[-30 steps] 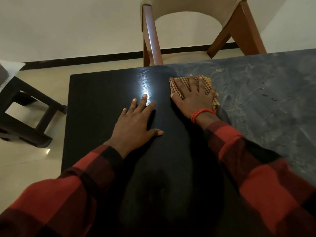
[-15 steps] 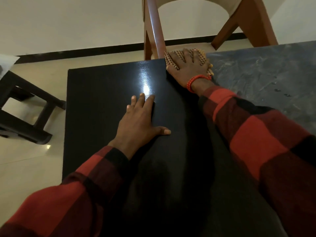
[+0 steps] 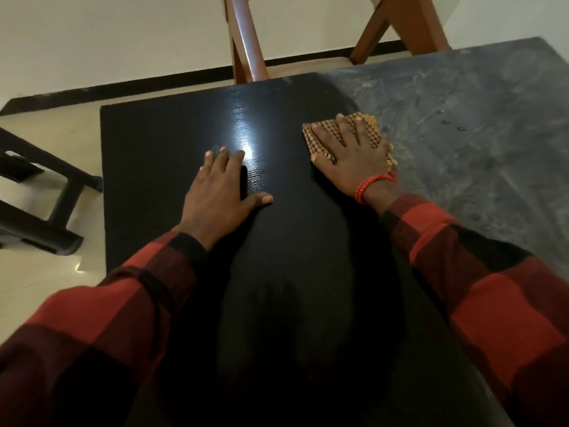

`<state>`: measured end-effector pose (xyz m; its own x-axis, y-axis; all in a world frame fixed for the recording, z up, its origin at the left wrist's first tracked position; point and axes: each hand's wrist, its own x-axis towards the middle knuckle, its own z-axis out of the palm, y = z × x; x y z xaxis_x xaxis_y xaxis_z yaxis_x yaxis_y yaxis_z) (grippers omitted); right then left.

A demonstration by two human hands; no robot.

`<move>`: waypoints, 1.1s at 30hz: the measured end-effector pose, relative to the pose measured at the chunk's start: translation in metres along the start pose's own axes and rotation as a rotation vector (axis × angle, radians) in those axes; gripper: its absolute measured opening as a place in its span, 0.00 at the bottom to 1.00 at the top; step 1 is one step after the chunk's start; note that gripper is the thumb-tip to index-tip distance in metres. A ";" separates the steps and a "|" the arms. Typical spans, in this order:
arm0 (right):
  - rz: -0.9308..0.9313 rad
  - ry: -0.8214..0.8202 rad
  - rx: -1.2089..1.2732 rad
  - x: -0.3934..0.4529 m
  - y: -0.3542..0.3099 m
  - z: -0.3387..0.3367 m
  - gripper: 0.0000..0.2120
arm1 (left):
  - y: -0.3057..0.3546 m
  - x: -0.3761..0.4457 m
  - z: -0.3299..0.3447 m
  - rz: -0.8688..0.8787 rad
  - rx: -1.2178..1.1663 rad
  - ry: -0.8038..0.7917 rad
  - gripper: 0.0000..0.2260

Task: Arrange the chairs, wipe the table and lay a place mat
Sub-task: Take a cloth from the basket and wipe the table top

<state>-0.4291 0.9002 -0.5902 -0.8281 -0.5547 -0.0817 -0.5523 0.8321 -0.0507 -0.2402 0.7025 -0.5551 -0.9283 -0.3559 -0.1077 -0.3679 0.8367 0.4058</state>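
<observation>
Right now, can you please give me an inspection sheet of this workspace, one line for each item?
Surface: table, left part dark and glossy, right part grey and dusty with smears.
Job's things: cloth flat on the table where dark meets grey; chair at the far edge; no place mat seen.
Clutter: small specks on the grey part.
Hands: left hand flat on the table; right hand presses the cloth, fingers spread.
Cables: nothing seen.
Surroundings: black stool on a pale floor, left.
</observation>
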 end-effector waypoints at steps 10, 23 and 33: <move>0.022 0.037 -0.022 -0.148 0.032 0.011 0.31 | 0.063 -0.073 0.023 0.099 0.039 -0.069 0.41; -0.063 -0.085 0.043 -0.333 0.068 0.007 0.42 | 0.144 -0.156 0.055 0.136 0.097 -0.235 0.39; -0.089 -0.184 0.117 -0.393 0.052 -0.002 0.44 | 0.143 -0.193 0.051 0.063 0.096 -0.247 0.36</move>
<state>-0.1328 1.1615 -0.5592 -0.7389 -0.6253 -0.2510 -0.5989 0.7802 -0.1805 -0.1163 0.9126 -0.5224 -0.9304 -0.1987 -0.3081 -0.3010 0.8937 0.3326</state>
